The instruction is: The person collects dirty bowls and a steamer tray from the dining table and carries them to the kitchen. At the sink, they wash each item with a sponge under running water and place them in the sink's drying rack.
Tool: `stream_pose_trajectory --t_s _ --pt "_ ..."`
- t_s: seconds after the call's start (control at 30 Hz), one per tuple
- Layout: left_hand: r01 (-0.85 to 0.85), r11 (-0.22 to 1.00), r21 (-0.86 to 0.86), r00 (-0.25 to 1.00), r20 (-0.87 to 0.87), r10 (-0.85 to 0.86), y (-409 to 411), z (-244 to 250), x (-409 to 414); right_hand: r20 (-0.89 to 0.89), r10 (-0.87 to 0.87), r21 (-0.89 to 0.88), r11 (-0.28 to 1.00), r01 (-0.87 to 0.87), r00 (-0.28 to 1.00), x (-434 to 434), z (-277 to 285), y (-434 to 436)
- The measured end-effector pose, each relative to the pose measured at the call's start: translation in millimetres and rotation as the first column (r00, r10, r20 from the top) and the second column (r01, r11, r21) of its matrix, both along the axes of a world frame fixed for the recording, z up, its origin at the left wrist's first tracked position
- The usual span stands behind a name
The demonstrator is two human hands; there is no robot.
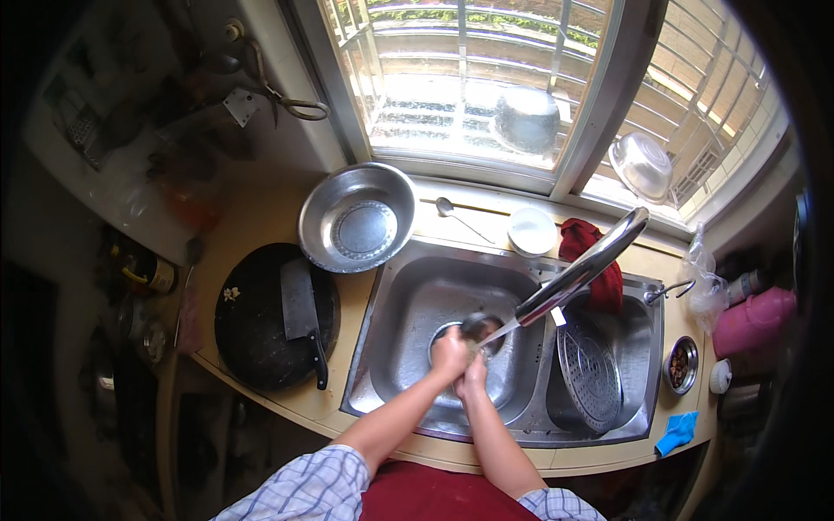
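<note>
My left hand [451, 352] and my right hand [474, 378] meet over the left basin of a stainless steel double sink [407, 312]. Between them is a small brownish item [472, 350], too blurred to name, with the fingers curled round it. A stream of water [498, 334] from the chrome faucet [580, 270] falls onto both hands. Just beyond, a dark, shiny rounded vessel [481, 322] shows in part. Under the hands lies a metal bowl [435, 338], mostly hidden by them.
To the left, a cleaver [298, 303] rests on a round black chopping board [251, 332]. A large metal basin [365, 231], a spoon [459, 215] and a white bowl [532, 231] line the windowsill side. A perforated steamer plate [589, 374] leans in the right basin, near a red cloth [606, 286].
</note>
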State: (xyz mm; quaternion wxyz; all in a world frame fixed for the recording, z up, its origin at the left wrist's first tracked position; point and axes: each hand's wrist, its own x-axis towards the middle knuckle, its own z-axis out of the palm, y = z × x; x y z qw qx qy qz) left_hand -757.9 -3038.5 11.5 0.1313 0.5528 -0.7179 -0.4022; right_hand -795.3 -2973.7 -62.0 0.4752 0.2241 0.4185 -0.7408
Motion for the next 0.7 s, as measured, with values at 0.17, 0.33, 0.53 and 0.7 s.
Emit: stream_pose_trajectory --t_s 0.17,0.33,0.53,0.7 --pt "0.253 0.966 -0.045 0.965 0.082 -0.249 -1 15 22 -0.352 0.862 0.683 0.503 -0.529 0.365 -67 -43 38" --pt "0.311 0.944 0.112 0.860 0.390 -0.330 8 16 28 -0.461 0.712 0.864 0.497 -0.083 -0.529 -89 78 20" --pt "0.490 0.794 0.361 0.785 0.213 -0.581 6 14 24 -0.497 0.173 0.701 0.658 -0.276 -0.850 -95 105 2" --pt "0.215 0.976 -0.016 0.974 0.074 -0.213 -18 43 0 -0.801 0.578 0.568 0.816 -0.107 0.153 -111 81 -2"
